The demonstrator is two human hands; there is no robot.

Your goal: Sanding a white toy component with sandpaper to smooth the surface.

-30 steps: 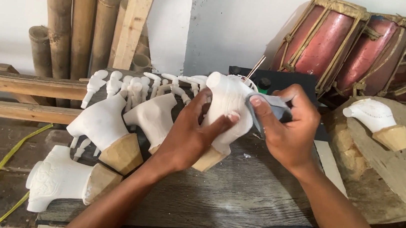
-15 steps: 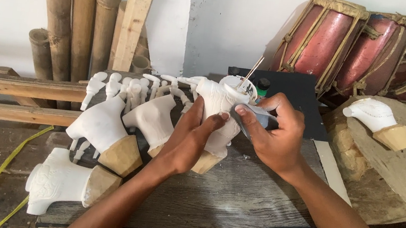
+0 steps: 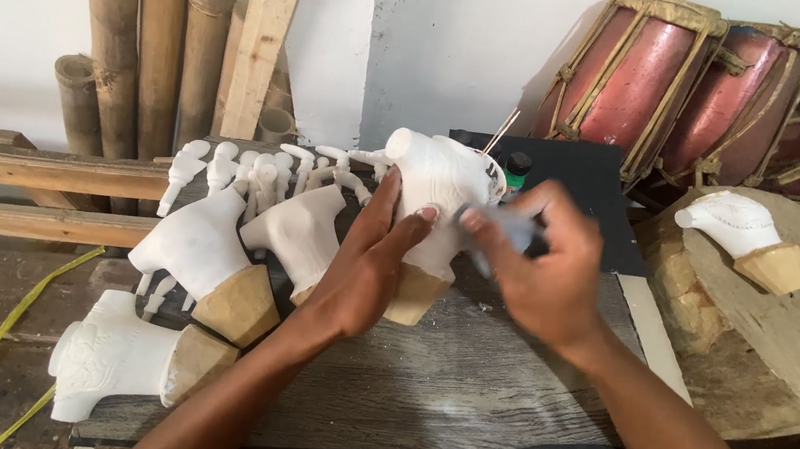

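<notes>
Head view: your left hand (image 3: 367, 273) grips the white carved figure (image 3: 439, 184) upright on the grey board (image 3: 463, 380); your right hand (image 3: 539, 269) pinches a small grey piece (image 3: 509, 228) against it. Left of it lie more white torsos (image 3: 195, 243); behind it, red drums (image 3: 677, 85).
</notes>
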